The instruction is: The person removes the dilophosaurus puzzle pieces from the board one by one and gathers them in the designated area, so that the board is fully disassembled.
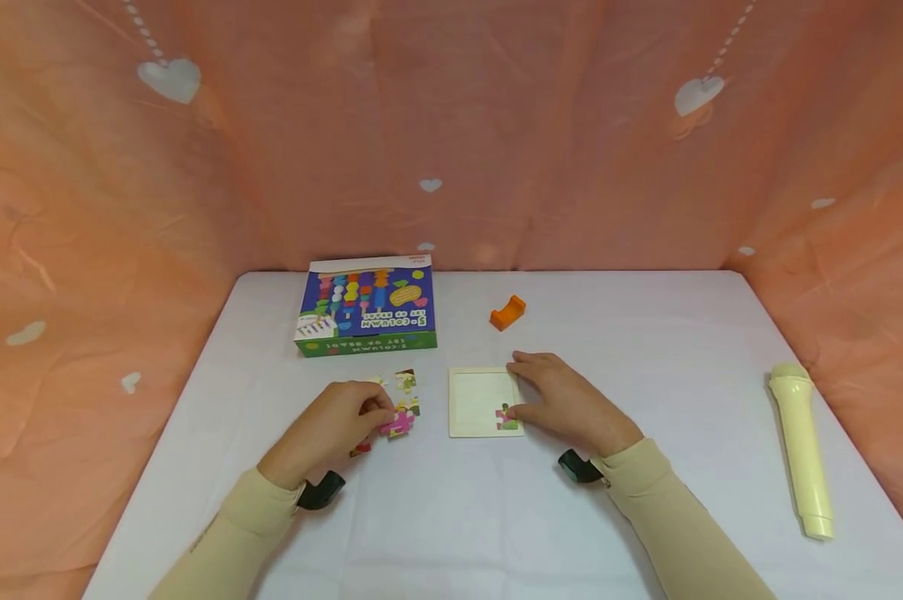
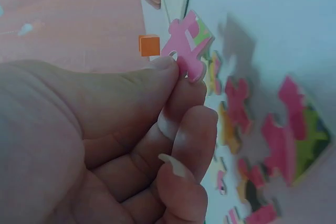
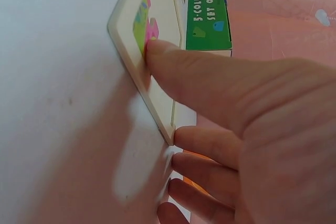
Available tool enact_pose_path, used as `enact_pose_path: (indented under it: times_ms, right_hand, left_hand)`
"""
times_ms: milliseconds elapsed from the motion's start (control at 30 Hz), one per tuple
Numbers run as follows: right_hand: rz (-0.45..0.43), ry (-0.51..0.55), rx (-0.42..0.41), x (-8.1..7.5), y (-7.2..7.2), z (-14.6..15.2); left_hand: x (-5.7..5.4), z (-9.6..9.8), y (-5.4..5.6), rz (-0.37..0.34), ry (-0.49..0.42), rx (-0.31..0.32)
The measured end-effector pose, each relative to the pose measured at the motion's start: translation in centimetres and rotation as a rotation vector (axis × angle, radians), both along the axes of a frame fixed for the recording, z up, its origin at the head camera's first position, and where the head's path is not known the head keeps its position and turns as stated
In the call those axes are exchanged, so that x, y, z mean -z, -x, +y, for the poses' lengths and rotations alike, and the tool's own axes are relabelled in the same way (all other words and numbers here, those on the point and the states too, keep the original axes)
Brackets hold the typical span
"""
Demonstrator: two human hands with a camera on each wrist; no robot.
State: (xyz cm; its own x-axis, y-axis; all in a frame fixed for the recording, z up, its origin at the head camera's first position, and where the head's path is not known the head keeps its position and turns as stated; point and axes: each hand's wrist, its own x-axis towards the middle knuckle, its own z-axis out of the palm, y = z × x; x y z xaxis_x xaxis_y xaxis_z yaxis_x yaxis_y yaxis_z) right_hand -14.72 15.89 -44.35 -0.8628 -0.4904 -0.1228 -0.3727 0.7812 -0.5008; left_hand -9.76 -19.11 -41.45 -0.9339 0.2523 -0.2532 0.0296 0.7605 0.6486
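Note:
My left hand [image 1: 336, 423] pinches a pink jigsaw piece [image 2: 184, 48] with a green corner between thumb and index finger, raised above the table. Below it lie several loose jigsaw pieces [image 2: 294, 135], partly hidden by the hand in the head view. To their right is a square cream puzzle tray [image 1: 474, 400]. One pink and green piece [image 1: 506, 418] lies in its near right corner. At the tray's right side is my right hand [image 1: 564, 404]. Its outstretched thumb rests on that piece, and the index fingertip touches the tray's far right corner.
A blue and green bead-set box [image 1: 367, 307] lies behind the loose pieces. An orange curved block [image 1: 507, 312] sits beyond the tray. Far right lies a pale yellow microphone-shaped object [image 1: 802, 454]. Orange cloth [image 1: 496, 150] hangs around the white table [image 1: 451, 517].

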Motion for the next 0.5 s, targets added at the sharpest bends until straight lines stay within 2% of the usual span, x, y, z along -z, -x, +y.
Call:
enact_pose_path:
  times_ms: [267,367,500]
  right_hand:
    - [0.003,0.003,-0.005,-0.1,-0.1,0.0]
    - [-0.001,0.003,-0.007,-0.2,-0.1,0.0]
    - [-0.006,0.01,-0.008,-0.2,0.0,0.0]
  left_hand:
    - [0.6,-0.3,-0.8,0.089,0.041,0.06]
    - [0.7,-0.2,-1.0,0.082,0.041,0.055]
    - [0.7,-0.1,-1.3,0.04,0.038,0.033]
